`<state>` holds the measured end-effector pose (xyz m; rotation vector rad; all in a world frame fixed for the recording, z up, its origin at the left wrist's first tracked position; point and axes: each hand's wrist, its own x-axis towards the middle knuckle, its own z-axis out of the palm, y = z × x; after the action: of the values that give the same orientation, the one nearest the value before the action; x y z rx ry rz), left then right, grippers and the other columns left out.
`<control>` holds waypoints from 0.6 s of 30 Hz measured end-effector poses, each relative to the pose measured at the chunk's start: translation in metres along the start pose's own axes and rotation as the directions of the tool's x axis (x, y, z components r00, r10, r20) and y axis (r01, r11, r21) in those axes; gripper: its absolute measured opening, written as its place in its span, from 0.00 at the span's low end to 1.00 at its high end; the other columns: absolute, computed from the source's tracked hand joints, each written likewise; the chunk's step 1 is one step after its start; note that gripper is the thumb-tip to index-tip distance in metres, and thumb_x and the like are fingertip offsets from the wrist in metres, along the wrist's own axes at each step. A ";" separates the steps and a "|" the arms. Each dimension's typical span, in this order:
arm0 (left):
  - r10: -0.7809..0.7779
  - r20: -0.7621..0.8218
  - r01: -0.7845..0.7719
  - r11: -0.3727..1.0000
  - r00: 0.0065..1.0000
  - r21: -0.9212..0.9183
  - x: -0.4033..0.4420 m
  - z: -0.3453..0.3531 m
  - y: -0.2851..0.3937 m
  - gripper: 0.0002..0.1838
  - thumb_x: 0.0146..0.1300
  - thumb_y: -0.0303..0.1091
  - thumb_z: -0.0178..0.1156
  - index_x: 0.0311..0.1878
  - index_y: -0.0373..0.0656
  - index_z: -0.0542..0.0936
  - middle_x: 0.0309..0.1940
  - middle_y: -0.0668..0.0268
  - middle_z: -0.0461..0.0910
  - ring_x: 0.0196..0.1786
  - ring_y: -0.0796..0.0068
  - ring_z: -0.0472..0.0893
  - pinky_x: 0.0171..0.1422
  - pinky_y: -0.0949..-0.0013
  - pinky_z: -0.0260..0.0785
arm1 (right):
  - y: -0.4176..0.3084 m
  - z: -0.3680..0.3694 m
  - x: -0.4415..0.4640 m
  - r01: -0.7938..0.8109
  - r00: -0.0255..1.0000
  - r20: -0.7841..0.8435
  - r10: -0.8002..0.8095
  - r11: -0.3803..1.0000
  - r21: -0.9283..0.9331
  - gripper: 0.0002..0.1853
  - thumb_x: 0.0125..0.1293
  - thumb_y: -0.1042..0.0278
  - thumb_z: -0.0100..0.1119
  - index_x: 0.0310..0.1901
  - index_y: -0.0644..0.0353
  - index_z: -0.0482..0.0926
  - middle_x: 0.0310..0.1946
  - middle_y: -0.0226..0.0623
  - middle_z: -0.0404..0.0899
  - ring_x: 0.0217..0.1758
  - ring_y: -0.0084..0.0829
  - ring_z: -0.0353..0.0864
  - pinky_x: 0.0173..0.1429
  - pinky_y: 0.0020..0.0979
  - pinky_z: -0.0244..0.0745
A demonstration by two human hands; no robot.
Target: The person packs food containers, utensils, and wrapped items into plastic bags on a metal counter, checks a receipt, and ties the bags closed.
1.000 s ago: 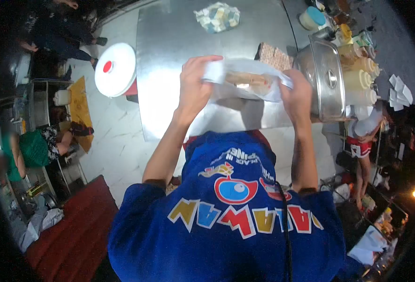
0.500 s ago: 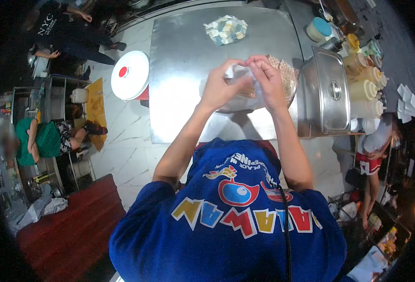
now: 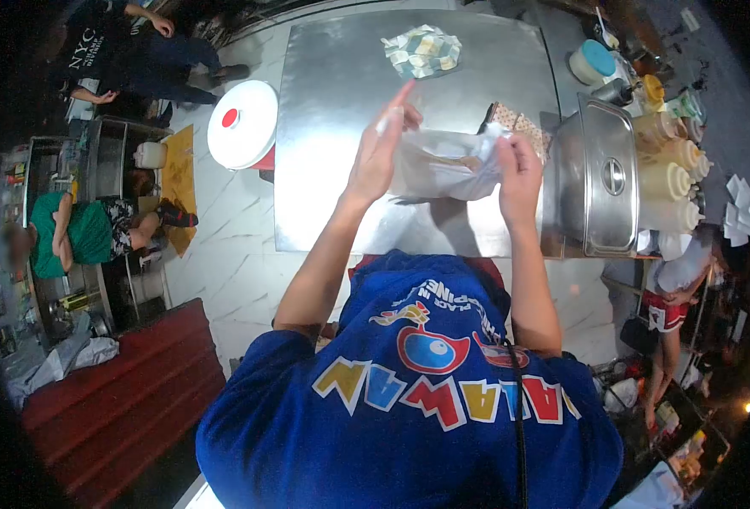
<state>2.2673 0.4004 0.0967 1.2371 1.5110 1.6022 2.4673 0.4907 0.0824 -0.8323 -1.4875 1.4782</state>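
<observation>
A thin, whitish see-through plastic bag (image 3: 443, 174) is stretched between my two hands over the steel table. My left hand (image 3: 375, 161) holds the bag's left side, its index finger pointing up and away. At the opposite top corner, my right hand (image 3: 521, 174) pinches the bag with curled fingers. Something brownish shows through the plastic, too blurred to name. Behind the bag, partly covered by it, lies a patterned brown-and-pink item (image 3: 519, 123). Farther back on the table sits a crumpled checkered cloth (image 3: 421, 51).
The steel table (image 3: 324, 110) has a lidded metal food pan (image 3: 608, 178) and several squeeze bottles (image 3: 668, 170) at its right. A white-lidded drink cooler (image 3: 243, 127) stands left. People are at the upper left (image 3: 137, 59), left (image 3: 78, 233) and right (image 3: 672, 284).
My hands were close together at the bag's top edge; they have moved apart, spreading the bag wide. The view has shifted slightly.
</observation>
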 end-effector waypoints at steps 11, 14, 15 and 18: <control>-0.157 -0.184 0.173 0.982 0.970 0.074 -0.035 -0.046 0.034 0.16 0.75 0.36 0.55 0.53 0.33 0.83 0.38 0.66 0.82 0.41 0.84 0.74 0.46 0.76 0.68 | 0.009 -0.027 -0.017 -0.083 0.986 -0.147 0.083 0.997 0.008 0.13 0.78 0.61 0.51 0.35 0.58 0.73 0.29 0.22 0.70 0.35 0.16 0.66 0.42 0.21 0.64; -0.028 -0.200 0.079 0.964 0.979 0.255 -0.033 -0.054 0.026 0.20 0.70 0.29 0.60 0.64 0.37 0.78 0.32 0.70 0.76 0.35 0.84 0.74 0.38 0.81 0.66 | 0.006 -0.016 -0.016 -0.133 0.981 -0.092 0.173 0.932 0.337 0.10 0.78 0.63 0.50 0.38 0.58 0.72 0.35 0.27 0.75 0.41 0.19 0.72 0.51 0.25 0.67; -0.010 -0.257 0.072 0.970 0.966 0.234 -0.032 -0.052 0.028 0.20 0.68 0.30 0.62 0.63 0.36 0.78 0.33 0.69 0.76 0.36 0.82 0.75 0.40 0.80 0.68 | 0.003 -0.010 -0.015 -0.130 0.982 -0.066 0.178 0.883 0.451 0.09 0.78 0.63 0.50 0.38 0.58 0.72 0.38 0.28 0.76 0.43 0.20 0.74 0.54 0.26 0.68; 0.011 -0.358 0.087 0.963 0.934 0.256 -0.034 -0.051 0.034 0.20 0.63 0.31 0.68 0.56 0.35 0.77 0.34 0.68 0.77 0.36 0.77 0.78 0.45 0.76 0.73 | -0.005 -0.008 -0.016 -0.200 0.969 -0.017 0.248 0.818 0.540 0.07 0.77 0.65 0.48 0.42 0.58 0.70 0.44 0.34 0.78 0.51 0.25 0.76 0.61 0.31 0.68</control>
<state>2.2394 0.3435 0.1269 1.0827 2.0248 1.7046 2.4818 0.4797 0.0845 -0.7250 -0.8504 1.8870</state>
